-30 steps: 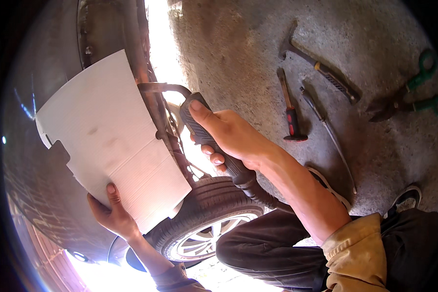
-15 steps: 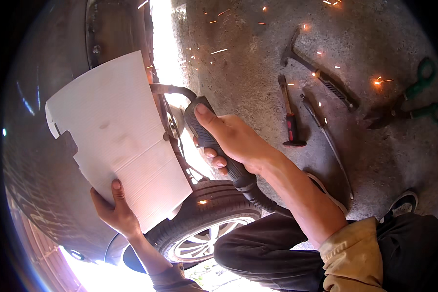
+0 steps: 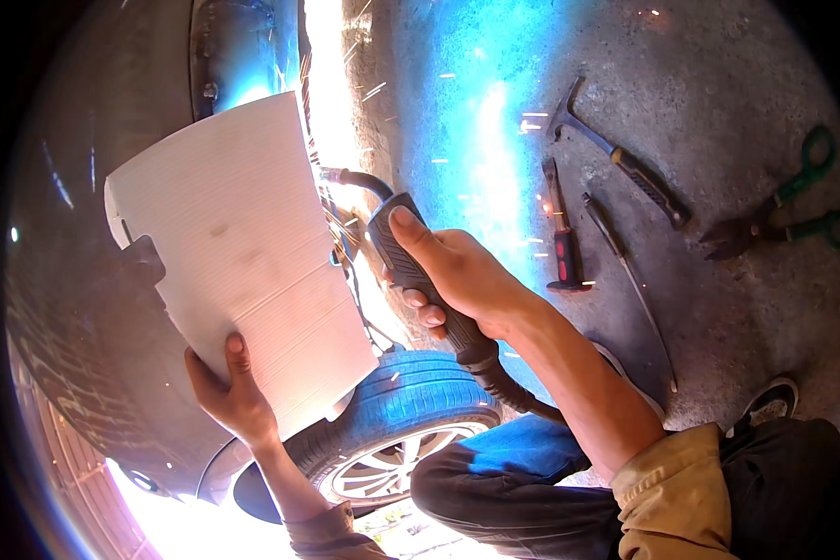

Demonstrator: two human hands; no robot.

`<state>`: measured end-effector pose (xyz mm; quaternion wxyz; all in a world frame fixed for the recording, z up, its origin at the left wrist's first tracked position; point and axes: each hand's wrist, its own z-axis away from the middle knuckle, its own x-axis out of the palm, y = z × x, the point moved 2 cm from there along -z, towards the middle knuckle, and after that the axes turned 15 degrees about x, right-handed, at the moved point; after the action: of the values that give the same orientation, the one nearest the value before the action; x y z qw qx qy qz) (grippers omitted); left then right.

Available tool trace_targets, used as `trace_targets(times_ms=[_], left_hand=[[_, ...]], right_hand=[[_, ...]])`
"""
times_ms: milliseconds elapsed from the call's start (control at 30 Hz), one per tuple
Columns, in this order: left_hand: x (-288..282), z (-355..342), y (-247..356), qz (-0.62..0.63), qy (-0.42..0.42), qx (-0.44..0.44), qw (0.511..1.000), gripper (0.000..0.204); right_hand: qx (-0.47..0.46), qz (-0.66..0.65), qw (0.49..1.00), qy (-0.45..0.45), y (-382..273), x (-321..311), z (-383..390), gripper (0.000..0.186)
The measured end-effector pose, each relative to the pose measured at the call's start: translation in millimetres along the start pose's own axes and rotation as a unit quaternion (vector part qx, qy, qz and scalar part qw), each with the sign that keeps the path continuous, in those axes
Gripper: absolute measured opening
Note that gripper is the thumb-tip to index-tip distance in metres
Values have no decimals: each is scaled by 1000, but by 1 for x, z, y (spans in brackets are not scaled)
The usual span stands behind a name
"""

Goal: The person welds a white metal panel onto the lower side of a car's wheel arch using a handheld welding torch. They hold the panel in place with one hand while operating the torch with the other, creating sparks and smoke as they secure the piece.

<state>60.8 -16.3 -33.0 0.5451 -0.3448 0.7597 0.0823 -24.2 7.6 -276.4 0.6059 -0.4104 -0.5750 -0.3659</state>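
In the head view my right hand [image 3: 448, 280] grips the black ribbed handle of a welding torch [image 3: 406, 243]; its bent neck reaches up-left to a seam on the car body [image 3: 75, 261], where white glare and sparks fly. My left hand [image 3: 233, 392] holds a pale, ridged cardboard sheet [image 3: 229, 215] over the panel, left of the torch, thumb on its face and other fingers partly hidden. The sheet has a notch on its left side and covers part of the bodywork behind it.
A tyre [image 3: 411, 383] sits below the sheet, by my bent leg [image 3: 523, 476]. On the concrete floor [image 3: 625, 56] at the right lie a hammer [image 3: 642, 177], a chisel with guard [image 3: 563, 252], a thin rod tool [image 3: 630, 261] and green-handled snips [image 3: 765, 224].
Bright blue-white glare now lights the seam, floor, tyre and leg, with sparks streaking from the torch tip. Both hands, torch and sheet appear slightly further right in the view.
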Motion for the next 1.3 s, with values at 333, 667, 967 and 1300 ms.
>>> trace_targets(times_ms=[333, 667, 967, 1300], left_hand=[[11, -6, 1, -8, 6, 7, 1000, 58], [2, 0, -5, -15, 92, 5, 996, 66], [-9, 1, -9, -29, 102, -20, 994, 62], [-6, 5, -11, -11, 107, -13, 994, 67]], right_hand=[[-1, 12, 1000, -1, -2, 1, 2, 71], [-8, -8, 1000, -18, 1, -1, 3, 71], [-29, -42, 998, -32, 5, -5, -2, 70], [-46, -23, 998, -22, 7, -7, -10, 73]])
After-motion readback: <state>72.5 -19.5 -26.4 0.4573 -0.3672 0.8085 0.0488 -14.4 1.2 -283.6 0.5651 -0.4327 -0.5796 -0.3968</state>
